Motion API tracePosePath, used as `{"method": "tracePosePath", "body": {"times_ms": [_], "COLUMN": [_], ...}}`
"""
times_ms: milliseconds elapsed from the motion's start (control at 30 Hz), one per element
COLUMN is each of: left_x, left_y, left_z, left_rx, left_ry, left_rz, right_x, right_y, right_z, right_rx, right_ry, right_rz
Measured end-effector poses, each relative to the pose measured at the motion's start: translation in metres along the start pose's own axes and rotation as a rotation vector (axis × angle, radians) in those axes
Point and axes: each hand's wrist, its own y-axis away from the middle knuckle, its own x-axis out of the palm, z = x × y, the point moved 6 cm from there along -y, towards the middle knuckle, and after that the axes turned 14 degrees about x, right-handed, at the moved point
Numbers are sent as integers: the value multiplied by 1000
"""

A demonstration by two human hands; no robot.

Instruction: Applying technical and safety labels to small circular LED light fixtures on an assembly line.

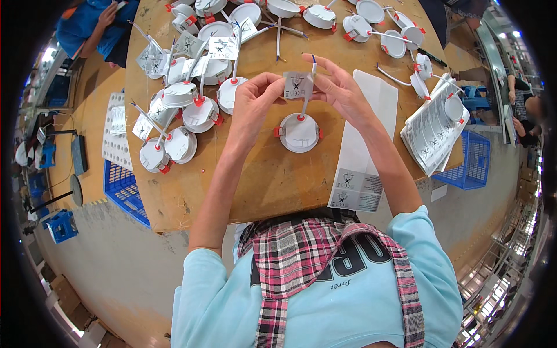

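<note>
Quantities: two hands, one label, one working lamp. The left hand (pixel 261 95) has thumb and forefinger clamped on the left edge of the label (pixel 295 86). The right hand (pixel 339 93) has its thumb at the label's right edge, beside the lamp's cable (pixel 304 105); its forefinger stands apart above. Whether its fingers close behind the label cannot be told. The round white lamp (pixel 299 134), with two red clips, lies on the table (pixel 261 185) below the hands. One paper strip (pixel 371 98) bears two labels at its near end, which reaches the front edge. One stack of sheets (pixel 432 130) lies at the right edge. The lamp cluster (pixel 180 93) at left overlaps too closely to count. Bare wood separates the working lamp from the front edge and the cluster.
</note>
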Motion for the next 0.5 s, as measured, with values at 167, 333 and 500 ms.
{"method": "tracePosePath", "body": {"times_ms": [167,333,500], "left_x": [8,30,33], "left_y": [6,13,14], "left_z": [-10,-31,-31], "left_rx": [56,160,148], "left_ry": [-124,-316,-330], "left_rz": [-46,-32,37], "right_x": [-21,35,27], "right_y": [26,61,57], "right_z": [33,55,47], "right_rx": [-300,-256,-184], "right_ry": [383,932,751], "right_rz": [-479,-550,-471]}}
